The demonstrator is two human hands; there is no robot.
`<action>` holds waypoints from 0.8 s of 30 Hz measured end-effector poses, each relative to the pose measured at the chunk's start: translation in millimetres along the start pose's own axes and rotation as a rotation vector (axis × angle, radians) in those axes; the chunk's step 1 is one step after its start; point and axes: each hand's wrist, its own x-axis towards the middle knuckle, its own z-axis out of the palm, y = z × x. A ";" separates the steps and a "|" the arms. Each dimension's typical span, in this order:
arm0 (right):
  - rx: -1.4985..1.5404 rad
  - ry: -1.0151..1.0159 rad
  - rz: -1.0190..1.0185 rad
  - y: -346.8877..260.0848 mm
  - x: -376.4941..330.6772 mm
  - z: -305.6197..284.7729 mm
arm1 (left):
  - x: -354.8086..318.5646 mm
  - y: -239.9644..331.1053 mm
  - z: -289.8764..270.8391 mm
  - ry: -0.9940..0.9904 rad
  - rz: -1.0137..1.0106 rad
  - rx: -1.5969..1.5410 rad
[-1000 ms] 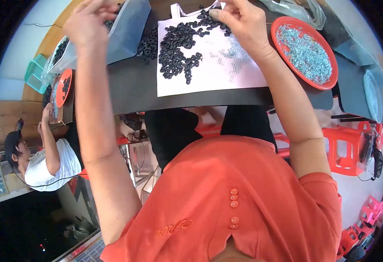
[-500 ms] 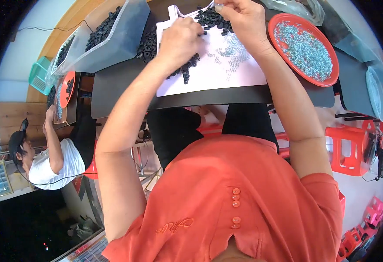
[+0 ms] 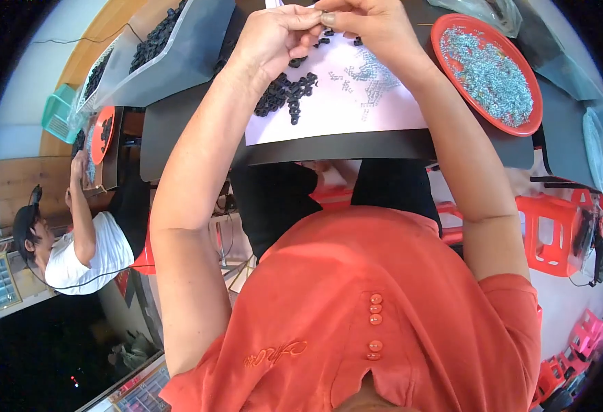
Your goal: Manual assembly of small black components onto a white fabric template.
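Near the top edge, my left hand (image 3: 267,42) and my right hand (image 3: 378,33) come together, thumbs and fingertips pinched around something tiny. Fingers cover most of it, so its kind cannot be made out. Beneath them a white sheet (image 3: 329,123) lies on the dark table. Small black plastic parts (image 3: 289,96) are heaped on the sheet below my left hand. Tiny pale, clear-bluish pieces (image 3: 371,74) are scattered on it beside my right wrist.
A red round tray (image 3: 536,110) of small pale pieces stands right of my right forearm. Left is a translucent bin (image 3: 195,65) holding black parts (image 3: 158,44). A co-worker in a white shirt (image 3: 102,254) sits far left. Red stools (image 3: 545,233) stand at right.
My left hand has moved up and right from the black parts to meet my right hand. More of the black heap now shows. My right hand has shifted slightly.
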 end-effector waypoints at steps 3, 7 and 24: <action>-0.087 0.040 -0.055 -4.2 -1.3 2.2 | -3.4 4.9 -1.9 -0.117 -0.211 -0.343; 0.016 -0.006 -0.403 8.9 -0.5 -8.0 | -22.1 3.7 2.0 0.089 0.165 0.426; -0.376 0.081 0.124 18.7 -3.9 -11.9 | -22.7 -42.9 -14.0 0.176 0.691 1.362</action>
